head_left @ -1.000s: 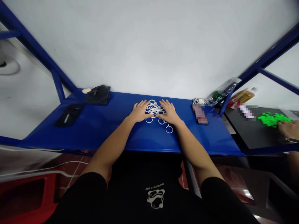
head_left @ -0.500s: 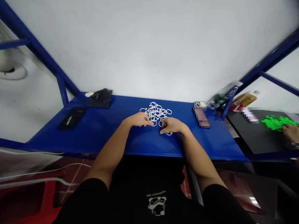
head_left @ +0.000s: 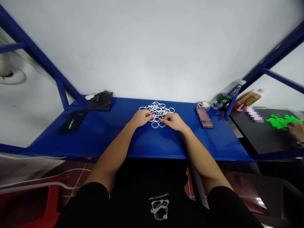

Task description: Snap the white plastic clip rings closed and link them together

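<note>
A pile of thin white rings (head_left: 155,124), several with small knobs on them, lies loosely heaped on the blue table (head_left: 99,136). My left hand (head_left: 142,118) is at the pile's left side, its thumb and fingers pinched together at a white ring. Opposite it, my right hand (head_left: 174,121) has curled fingers, with the tips closed on the edge of a white ring at the front right of the heap. The fingers partly cover the rings they touch.
A black phone-like object (head_left: 72,122) and a crumpled black bag (head_left: 102,99) lie left. To the right are a blurred-out phone (head_left: 204,118), a coiled white cable (head_left: 203,104) and a plastic bottle (head_left: 228,95). Another person's hand (head_left: 296,131) touches green pieces (head_left: 281,122).
Both hands have shifted away from me, further into the pile. My right hand has lifted off the ring that lay beneath it, and the front rings are rearranged.
</note>
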A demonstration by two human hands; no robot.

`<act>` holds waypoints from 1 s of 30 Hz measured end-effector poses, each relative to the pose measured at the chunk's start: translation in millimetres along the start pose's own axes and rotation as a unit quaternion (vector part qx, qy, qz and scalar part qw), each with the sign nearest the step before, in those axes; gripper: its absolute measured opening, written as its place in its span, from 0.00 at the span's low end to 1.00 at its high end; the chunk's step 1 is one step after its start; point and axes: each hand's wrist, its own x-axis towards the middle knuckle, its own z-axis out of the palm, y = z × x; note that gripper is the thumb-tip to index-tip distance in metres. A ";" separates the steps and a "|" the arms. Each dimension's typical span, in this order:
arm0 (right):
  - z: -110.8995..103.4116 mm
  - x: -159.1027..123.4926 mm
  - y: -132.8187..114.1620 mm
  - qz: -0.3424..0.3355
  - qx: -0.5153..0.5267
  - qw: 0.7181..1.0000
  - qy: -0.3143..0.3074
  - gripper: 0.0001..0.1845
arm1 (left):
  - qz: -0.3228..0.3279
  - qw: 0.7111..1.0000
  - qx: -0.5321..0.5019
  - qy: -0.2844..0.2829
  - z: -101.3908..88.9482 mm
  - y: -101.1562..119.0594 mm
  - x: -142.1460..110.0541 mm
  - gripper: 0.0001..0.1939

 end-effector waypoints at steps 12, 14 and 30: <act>1.2 9.4 20.2 -0.040 -0.011 0.998 0.052 0.09 | 0.042 0.995 -0.076 -0.048 13.8 -6.8 3.7 0.15; -6.6 7.6 23.2 -0.021 -0.008 0.998 0.058 0.13 | 0.018 0.998 -0.052 -0.027 11.3 -9.8 5.6 0.16; 4.6 5.9 8.6 0.019 -0.102 0.991 -0.088 0.34 | -0.096 0.980 0.170 0.048 14.4 -15.5 5.4 0.18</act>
